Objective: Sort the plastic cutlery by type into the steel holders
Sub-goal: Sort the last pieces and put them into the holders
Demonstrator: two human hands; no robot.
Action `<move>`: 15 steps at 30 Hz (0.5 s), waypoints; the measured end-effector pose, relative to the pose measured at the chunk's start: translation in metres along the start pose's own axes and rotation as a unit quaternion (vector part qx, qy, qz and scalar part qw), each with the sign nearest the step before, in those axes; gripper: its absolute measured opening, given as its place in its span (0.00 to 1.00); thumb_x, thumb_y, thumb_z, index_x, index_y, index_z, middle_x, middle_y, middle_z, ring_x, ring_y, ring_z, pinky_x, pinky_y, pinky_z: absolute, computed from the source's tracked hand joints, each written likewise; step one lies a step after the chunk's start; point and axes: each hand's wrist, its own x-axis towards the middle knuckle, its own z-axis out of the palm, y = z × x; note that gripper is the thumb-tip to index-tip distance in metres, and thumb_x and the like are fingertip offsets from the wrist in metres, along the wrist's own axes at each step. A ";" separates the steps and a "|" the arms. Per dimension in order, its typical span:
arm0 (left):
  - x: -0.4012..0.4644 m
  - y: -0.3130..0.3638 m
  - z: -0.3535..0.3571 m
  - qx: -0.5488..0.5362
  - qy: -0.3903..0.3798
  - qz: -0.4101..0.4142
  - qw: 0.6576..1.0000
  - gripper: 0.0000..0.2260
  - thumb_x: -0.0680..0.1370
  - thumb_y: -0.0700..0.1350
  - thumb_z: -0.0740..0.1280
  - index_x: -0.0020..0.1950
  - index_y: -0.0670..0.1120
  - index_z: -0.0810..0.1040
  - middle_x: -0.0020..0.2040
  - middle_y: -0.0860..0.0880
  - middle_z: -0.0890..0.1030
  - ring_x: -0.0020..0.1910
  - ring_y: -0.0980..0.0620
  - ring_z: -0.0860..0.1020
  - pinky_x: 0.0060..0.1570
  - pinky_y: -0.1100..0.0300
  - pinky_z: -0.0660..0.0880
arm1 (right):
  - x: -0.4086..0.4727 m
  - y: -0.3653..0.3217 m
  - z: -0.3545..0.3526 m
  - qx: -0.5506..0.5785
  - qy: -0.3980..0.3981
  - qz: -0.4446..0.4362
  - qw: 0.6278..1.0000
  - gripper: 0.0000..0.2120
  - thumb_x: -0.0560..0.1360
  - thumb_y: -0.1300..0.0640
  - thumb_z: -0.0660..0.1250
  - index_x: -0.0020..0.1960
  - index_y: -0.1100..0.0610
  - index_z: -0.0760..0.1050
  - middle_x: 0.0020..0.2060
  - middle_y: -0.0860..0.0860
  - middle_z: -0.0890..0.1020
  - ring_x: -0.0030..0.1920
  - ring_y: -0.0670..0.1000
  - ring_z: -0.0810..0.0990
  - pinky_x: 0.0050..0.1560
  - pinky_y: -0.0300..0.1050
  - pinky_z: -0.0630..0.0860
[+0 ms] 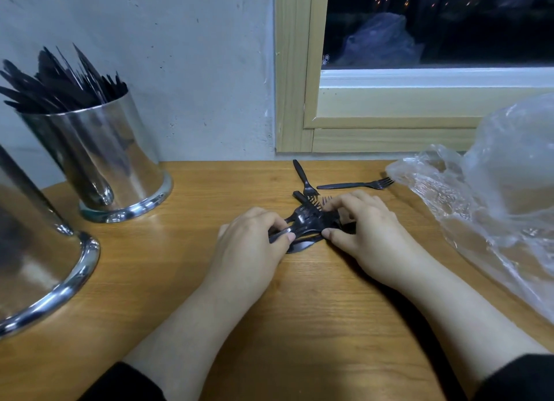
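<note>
Counter point(299, 325) of wood grain carries everything, pushed against a grey wall with a window frame at far right. Largest on it, a crumpled clear plastic bag point(494, 196) slumps along the right edge, probably what the cutlery came in; whether anything is left inside cannot be made out. At near left a steel holder point(39, 265) is cut off by the frame edge, so its contents are out of sight. Behind it a second steel holder point(102, 160) stands upright at far left, crammed with black pieces point(60, 83), pointed ends up; they look like knives, though the dark tangle keeps that uncertain.

Both hands meet over a small heap of black forks point(308, 220) in the middle of the counter, likely squaring them into one bundle to lift together. Left hand point(251, 244) grips the handle ends, thumb pinching them against curled fingers. Right hand point(368, 232) closes on the tine end, thumb and fingers pinching the heap from the other side. A rounded piece point(301, 246) under the heap may be a spoon; it is mostly hidden.

Two loose forks lie just beyond: one point(356, 185) pointing right toward the bag, one point(304, 178) running away toward the wall, tines near the heap.
</note>
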 end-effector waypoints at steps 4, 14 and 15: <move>0.001 -0.002 0.000 -0.033 0.001 0.000 0.999 0.07 0.81 0.51 0.68 0.44 0.60 0.75 0.48 0.63 0.77 0.51 0.60 0.75 0.63 0.50 0.71 | 0.001 0.007 -0.002 0.045 0.018 -0.021 0.999 0.09 0.75 0.50 0.74 0.51 0.43 0.76 0.50 0.37 0.75 0.56 0.46 0.72 0.62 0.54 0.71; 0.006 -0.012 -0.004 -0.097 0.086 -0.029 0.991 0.10 0.84 0.49 0.62 0.47 0.53 0.82 0.39 0.58 0.81 0.40 0.62 0.76 0.34 0.70 0.67 | -0.001 0.012 -0.008 0.054 0.080 -0.127 0.987 0.10 0.74 0.60 0.73 0.45 0.45 0.78 0.48 0.39 0.77 0.53 0.45 0.71 0.58 0.38 0.66; 0.005 -0.012 -0.005 -0.108 0.111 -0.026 0.988 0.11 0.84 0.48 0.62 0.47 0.53 0.82 0.38 0.58 0.81 0.37 0.62 0.76 0.33 0.69 0.68 | -0.001 0.011 -0.009 0.058 0.086 -0.139 0.985 0.12 0.73 0.62 0.72 0.45 0.44 0.77 0.49 0.40 0.78 0.54 0.46 0.72 0.58 0.38 0.66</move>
